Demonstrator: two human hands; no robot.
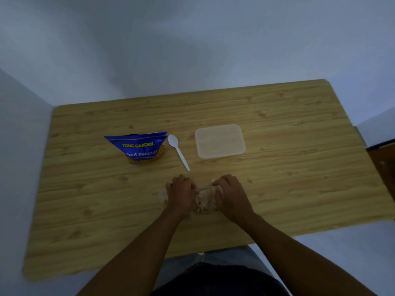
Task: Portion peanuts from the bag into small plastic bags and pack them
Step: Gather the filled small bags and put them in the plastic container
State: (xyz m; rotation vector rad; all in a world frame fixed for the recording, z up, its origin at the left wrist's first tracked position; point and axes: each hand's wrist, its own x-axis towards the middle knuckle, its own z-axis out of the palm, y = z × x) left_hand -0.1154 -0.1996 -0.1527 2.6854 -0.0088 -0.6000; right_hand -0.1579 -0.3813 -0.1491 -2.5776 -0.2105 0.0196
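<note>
We see a bench (277, 189) with a pale wood-grain laminate top, rectangular with rounded far corners, set against plain pale walls under dim light.

At left-centre stands the peanut bag (140, 147): glossy blue foil pouch, top edge open and splayed wide, tapering toward a base printed with peanuts. Yellow lettering reads "TONG GARDEN"; white lettering below reads partly "Peanuts".

Just right of the bag, apart from it, lies a white plastic spoon (177, 151), bowl toward the far side, slim handle angled toward the hands.

Further right sits a translucent plastic container (219, 141), a rounded rectangle, frosted and smooth. We cannot tell whether we are looking at a lid or an open tub.

Near the front centre both hands work on a small plastic bag (204, 198): thin, clear, crinkled film, with tan peanuts visible through it at its near end. It rests on the bench between the hands. The left hand (181, 194) lies knuckles up, its grip closed on the bag's left side; more crumpled film (162, 197) shows beyond its outer edge. The right hand (229, 194) has fingers curled, its grip pinching the bag's upper right edge.

Both forearms are bare.
</note>
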